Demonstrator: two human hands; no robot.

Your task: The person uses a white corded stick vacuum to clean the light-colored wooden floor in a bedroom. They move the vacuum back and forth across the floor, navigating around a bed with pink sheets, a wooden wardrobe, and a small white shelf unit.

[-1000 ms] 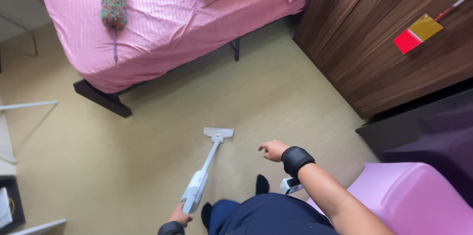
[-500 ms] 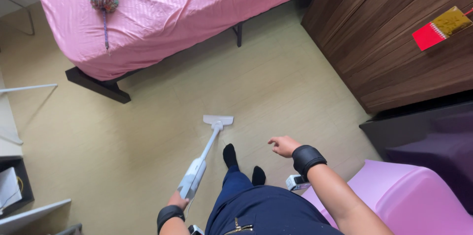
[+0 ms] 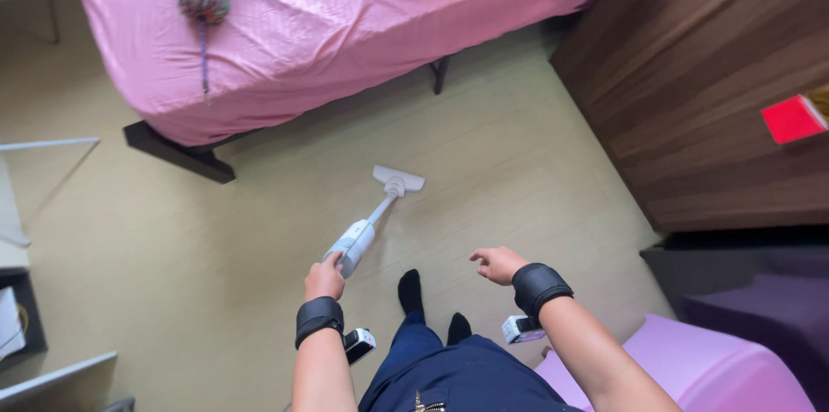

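left hand (image 3: 324, 279) wrapped around the handle of the white stick vacuum (image 3: 370, 226), angled so its head sits flat on the floor (image 3: 216, 291) near the pink bed (image 3: 345, 23). right hand (image 3: 497, 263) empty, fingers loosely curled (out for balance, probably).

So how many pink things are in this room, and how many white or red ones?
Pink: 2, the bed cover and a cushioned seat.
White: 1, the stick vacuum held in the left hand.
Red: 1, a flat object by the wardrobe.
Total: 4.
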